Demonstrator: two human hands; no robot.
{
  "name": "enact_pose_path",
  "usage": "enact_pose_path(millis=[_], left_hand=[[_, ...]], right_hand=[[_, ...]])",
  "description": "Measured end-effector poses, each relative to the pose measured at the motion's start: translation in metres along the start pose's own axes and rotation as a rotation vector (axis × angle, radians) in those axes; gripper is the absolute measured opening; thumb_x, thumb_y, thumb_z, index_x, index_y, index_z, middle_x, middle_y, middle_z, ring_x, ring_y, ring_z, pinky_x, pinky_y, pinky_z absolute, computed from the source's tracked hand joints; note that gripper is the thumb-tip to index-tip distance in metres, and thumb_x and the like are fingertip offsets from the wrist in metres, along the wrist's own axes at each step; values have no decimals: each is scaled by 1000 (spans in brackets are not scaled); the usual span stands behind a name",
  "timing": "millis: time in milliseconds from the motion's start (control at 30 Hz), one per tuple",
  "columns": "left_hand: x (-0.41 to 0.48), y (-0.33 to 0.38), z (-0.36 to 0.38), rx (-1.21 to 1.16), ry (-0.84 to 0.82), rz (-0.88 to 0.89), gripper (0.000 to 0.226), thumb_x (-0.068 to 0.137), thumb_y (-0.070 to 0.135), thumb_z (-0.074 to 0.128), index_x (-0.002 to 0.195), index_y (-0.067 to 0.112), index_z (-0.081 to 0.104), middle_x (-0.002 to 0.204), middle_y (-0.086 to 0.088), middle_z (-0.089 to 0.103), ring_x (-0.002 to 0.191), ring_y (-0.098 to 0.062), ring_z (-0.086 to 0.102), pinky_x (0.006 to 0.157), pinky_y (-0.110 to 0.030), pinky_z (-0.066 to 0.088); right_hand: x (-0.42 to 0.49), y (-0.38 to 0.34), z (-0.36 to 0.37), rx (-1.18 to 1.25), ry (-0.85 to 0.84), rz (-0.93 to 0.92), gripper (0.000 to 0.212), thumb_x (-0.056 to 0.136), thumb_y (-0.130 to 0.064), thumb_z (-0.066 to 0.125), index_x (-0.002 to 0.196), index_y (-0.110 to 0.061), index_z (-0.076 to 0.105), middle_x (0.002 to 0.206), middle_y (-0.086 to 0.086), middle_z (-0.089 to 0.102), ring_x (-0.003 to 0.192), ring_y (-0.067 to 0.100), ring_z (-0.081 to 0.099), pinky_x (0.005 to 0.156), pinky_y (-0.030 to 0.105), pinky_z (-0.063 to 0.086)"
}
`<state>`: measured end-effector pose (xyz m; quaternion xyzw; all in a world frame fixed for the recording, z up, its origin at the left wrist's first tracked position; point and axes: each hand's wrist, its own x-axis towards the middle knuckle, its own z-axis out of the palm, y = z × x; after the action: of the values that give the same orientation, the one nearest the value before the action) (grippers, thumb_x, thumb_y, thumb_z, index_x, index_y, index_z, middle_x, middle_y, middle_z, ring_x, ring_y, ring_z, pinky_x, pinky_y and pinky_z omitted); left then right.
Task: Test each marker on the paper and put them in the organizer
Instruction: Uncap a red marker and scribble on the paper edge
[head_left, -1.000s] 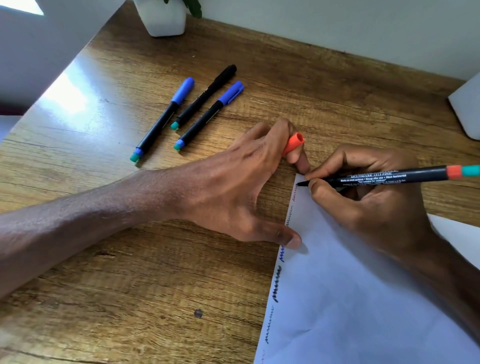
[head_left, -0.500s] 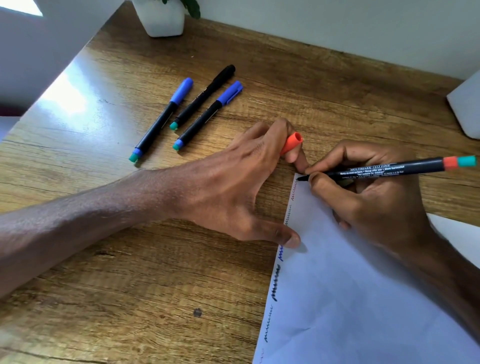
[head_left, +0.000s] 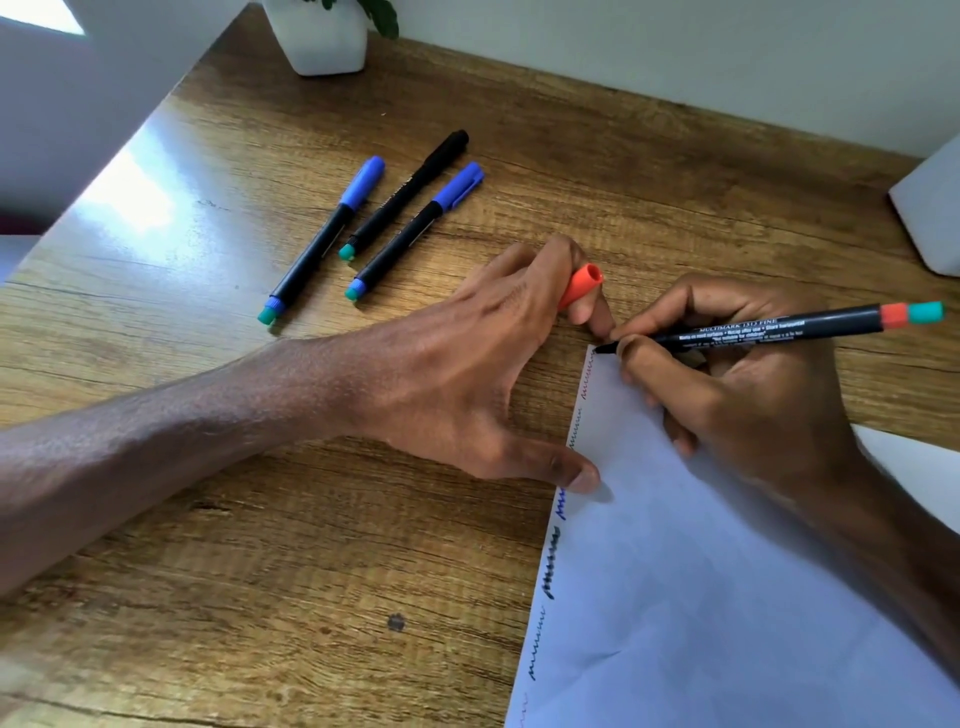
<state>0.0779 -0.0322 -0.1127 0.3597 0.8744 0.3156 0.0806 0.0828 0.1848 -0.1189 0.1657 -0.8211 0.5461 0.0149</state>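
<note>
Gripping marker (head_left: 769, 331) in right hand (head_left: 737, 395), tip at paper (head_left: 727, 597) corner; left hand (head_left: 467, 364) splayed, pinching orange cap (head_left: 582, 285), pinned paper edge.

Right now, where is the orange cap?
The orange cap is tucked between the left hand's fingers, near the paper's top corner, beside the writing right hand.

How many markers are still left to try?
Several squiggles already line the paper's edge. The right hand is testing the orange marker; the left hand holds its cap. Three capped markers lie on the desk; no organizer is recognisable.
</note>
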Motion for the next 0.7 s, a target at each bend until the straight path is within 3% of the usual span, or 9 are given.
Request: enact_pose_path(millis=[233,333,467,567,700], left_hand=[[0,-1,0,-15,10,2,85,67,62,89,118,17,38,122,12,46,121,-8,42,105,-13,32],[1,-1,1,-3,23,11,84,67,63,89,114,20,35,123,11,47,121,-9,42,105,-11,31],[2,-2,1,-38,58,-11,83,66,62,90,110,24,30,127,11,49,119,-2,43,101,-5,32],[3,-3,1,-95,131,-57,83,65,56,93,111,22,32,127,12,52,115,4,47,95,-4,37],[4,-1,4,-149,209,-95,81,63,49,95,108,19,35,125,17,55,112,7,50,91,-3,38]], right_hand=[[0,2,0,-4,18,22,13,88,10,68,76,6,68,53,10,62,26,11,50,33,18,35],[0,4,-1,28,63,29,12,91,8,68,79,5,69,54,11,62,28,18,51,33,23,37],[2,5,-5,172,179,17,6,94,10,64,89,8,67,68,23,64,47,28,56,34,31,45],[4,0,-7,213,201,-12,2,96,6,65,97,6,65,76,18,70,56,26,64,39,31,50],[7,-6,-12,189,244,-82,14,94,-2,72,101,8,65,80,16,74,59,31,69,43,34,56]])
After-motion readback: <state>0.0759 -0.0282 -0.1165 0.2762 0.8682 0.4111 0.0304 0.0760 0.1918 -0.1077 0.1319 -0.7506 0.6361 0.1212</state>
